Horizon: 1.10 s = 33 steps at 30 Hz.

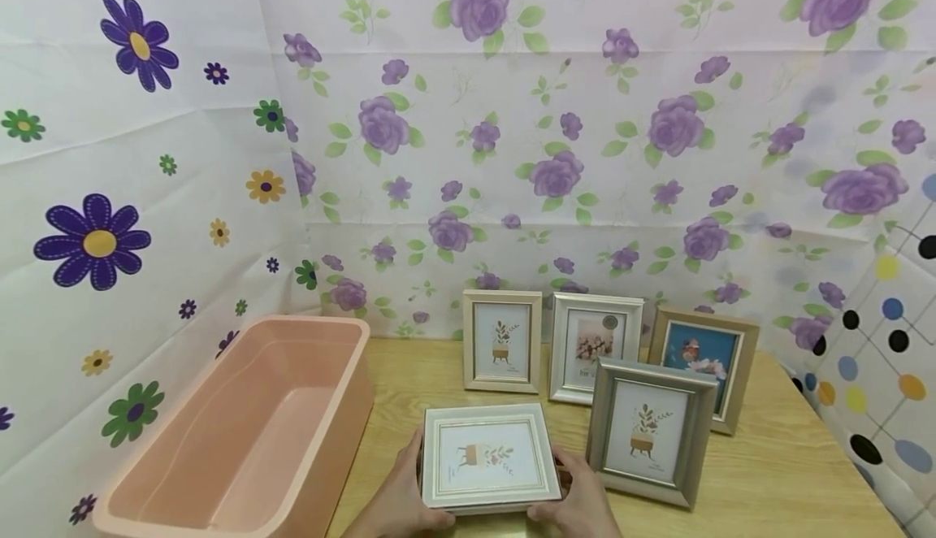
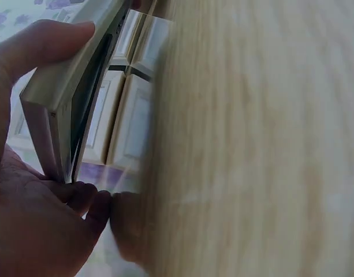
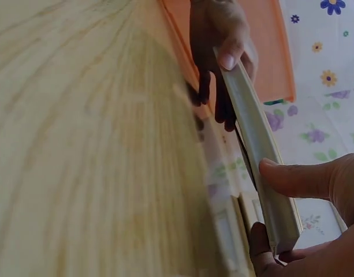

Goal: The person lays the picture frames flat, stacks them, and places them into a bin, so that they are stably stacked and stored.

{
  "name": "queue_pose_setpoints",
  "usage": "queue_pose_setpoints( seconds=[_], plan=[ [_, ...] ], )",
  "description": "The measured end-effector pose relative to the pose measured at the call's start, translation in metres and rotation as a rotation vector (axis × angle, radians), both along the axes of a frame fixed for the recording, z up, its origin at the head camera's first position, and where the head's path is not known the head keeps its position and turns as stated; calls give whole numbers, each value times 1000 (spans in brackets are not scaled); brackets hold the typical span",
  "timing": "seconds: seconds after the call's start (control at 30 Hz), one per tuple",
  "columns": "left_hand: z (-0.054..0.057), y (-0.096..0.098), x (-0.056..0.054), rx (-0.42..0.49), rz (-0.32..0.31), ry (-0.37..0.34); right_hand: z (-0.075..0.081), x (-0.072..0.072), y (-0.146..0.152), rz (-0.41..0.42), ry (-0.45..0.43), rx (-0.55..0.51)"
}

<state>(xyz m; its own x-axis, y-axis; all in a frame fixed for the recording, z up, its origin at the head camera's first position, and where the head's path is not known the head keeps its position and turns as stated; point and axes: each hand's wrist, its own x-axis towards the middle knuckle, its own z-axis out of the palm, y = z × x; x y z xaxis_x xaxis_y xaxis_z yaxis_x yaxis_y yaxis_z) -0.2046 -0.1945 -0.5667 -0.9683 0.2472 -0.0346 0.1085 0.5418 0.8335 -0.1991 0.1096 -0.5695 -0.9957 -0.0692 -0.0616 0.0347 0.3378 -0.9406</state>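
Observation:
A white picture frame (image 1: 491,458) lies face up at the front of the table, its plant picture turned sideways. My left hand (image 1: 404,491) grips its left edge, thumb on the near rim. At the opposite edge my right hand (image 1: 581,496) holds it the same way. In the left wrist view the picture frame (image 2: 58,89) is seen edge-on, fingers of the left hand (image 2: 41,225) curled below it. The right wrist view shows the frame (image 3: 257,133) raised at least slightly off the table, pinched between the right hand's (image 3: 338,199) thumb and fingers.
Several frames stand upright behind: a cream one (image 1: 466,343), a silver one (image 1: 559,351), a gold one with a blue picture (image 1: 744,367), and a grey one (image 1: 698,440) close to my right hand. A deep pink bin (image 1: 344,408) occupies the left. Floral cloth (image 1: 439,164) hangs behind the wooden table (image 1: 790,473).

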Motion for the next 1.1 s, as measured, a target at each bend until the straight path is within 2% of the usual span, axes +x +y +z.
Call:
queue_pose_setpoints(
  seconds=[0.23, 0.43, 0.53, 0.87, 1.1],
  plan=[
    [-7, 1, -4, -28, 7, 18, -13, -3, 0, 72, 33, -1],
    [-4, 6, -3, -67, 54, 39, -12, -3, -8, -19, -22, 66],
    [-4, 8, -4, -85, 69, 56, -12, -2, -12, -60, -20, 112],
    [-9, 7, -8, -137, 45, 41, -18, -4, -17, -87, -86, 165],
    [-14, 9, -13, -159, 51, 33, -20, -2, -21, -115, -41, 222]
  ],
)
